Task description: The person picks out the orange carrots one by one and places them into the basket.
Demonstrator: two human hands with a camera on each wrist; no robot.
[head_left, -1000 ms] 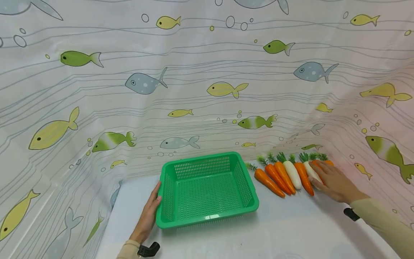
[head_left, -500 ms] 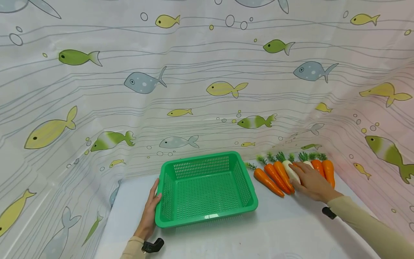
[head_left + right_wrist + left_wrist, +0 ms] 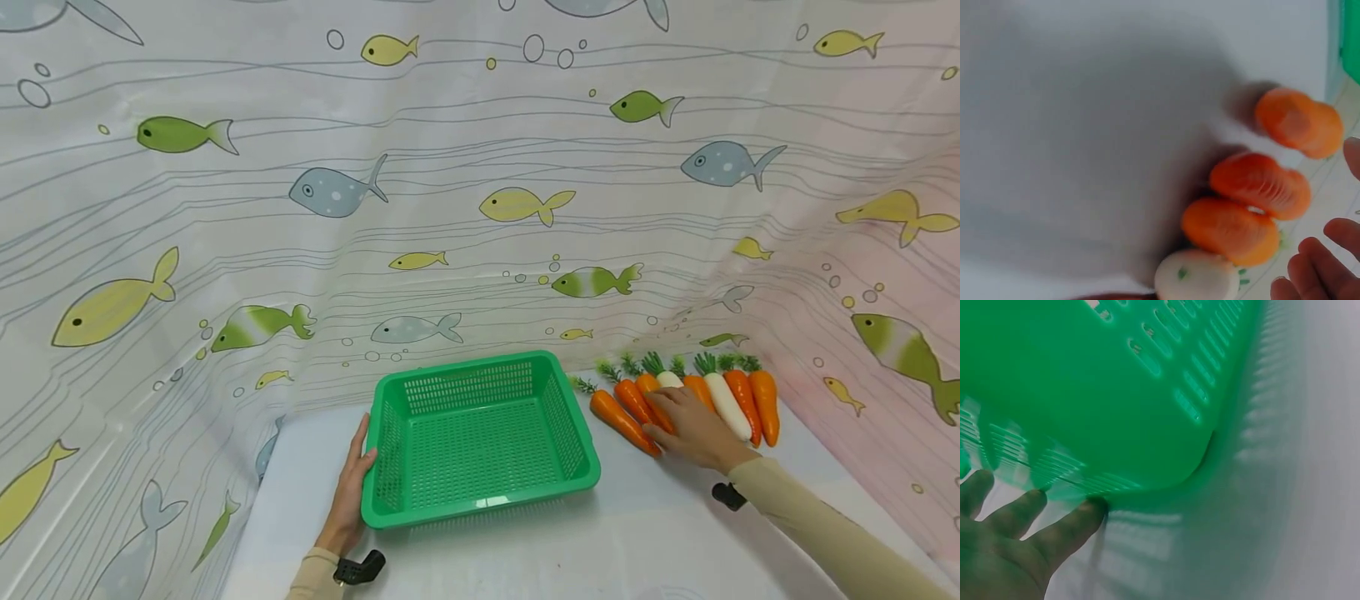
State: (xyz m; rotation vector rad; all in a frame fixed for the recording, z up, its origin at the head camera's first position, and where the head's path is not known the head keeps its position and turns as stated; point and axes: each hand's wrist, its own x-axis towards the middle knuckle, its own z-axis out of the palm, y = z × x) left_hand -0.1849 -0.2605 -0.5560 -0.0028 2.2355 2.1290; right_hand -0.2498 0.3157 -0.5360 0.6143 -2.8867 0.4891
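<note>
My left hand point(image 3: 348, 492) rests along the left side of a green plastic basket point(image 3: 420, 514), fingers extended. In the left wrist view its fingertips touch the slotted wall of the basket. To the right, my right hand point(image 3: 693, 429) is over the middle of a row of orange carrots and white radishes, covering parts of several. Its fingers look relaxed and hold nothing in the right wrist view, close above a carrot point(image 3: 1260, 184) and a white radish point(image 3: 1194, 275). The leftmost carrot point(image 3: 622, 423) lies slanted beside the basket. A white radish point(image 3: 727, 407) shows right of the hand.
The basket has nothing inside. The row's green leafy tops point(image 3: 652, 362) point toward the fish-patterned sheet point(image 3: 480, 283), which rises behind the white table surface point(image 3: 540, 558) and at both sides. A carrot point(image 3: 763, 408) ends the row at the right.
My right hand has moved left across the row, from the right-end carrots to the left-hand ones, uncovering those at the right. The left hand and basket stay in place.
</note>
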